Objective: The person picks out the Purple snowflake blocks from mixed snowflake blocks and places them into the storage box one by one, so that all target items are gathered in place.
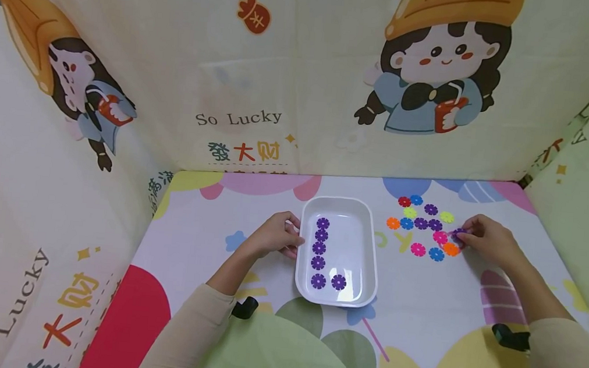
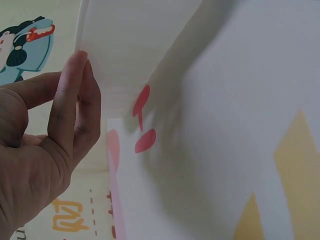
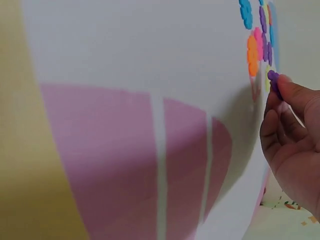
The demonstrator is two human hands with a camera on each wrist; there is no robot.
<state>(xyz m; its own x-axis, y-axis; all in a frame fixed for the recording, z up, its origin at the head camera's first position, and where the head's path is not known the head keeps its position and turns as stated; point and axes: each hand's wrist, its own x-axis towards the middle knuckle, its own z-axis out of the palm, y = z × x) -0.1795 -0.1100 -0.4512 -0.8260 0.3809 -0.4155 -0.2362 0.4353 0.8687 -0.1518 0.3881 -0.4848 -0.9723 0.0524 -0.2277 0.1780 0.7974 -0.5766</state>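
A white tray (image 1: 362,254) stands in the middle of the table. Inside it, several purple flower-shaped pieces (image 1: 319,248) form a column on the left, and one more (image 1: 338,282) lies right of the lowest. My left hand (image 1: 280,235) holds the tray's left rim; in the left wrist view its fingertips (image 2: 82,57) meet the tray's outer wall (image 2: 125,45). Over on the right, my right hand (image 1: 490,241) pinches a purple flower-shaped piece (image 3: 274,80) between thumb and finger. It is beside a loose group of flower-shaped pieces in several colours, including an orange one (image 1: 450,249).
The loose group also has a blue piece (image 1: 437,254), a pink piece (image 1: 418,250) and a red piece (image 1: 404,201). A patterned cloth (image 1: 190,233) covers the table. Printed fabric walls (image 1: 324,81) rise at the back and both sides.
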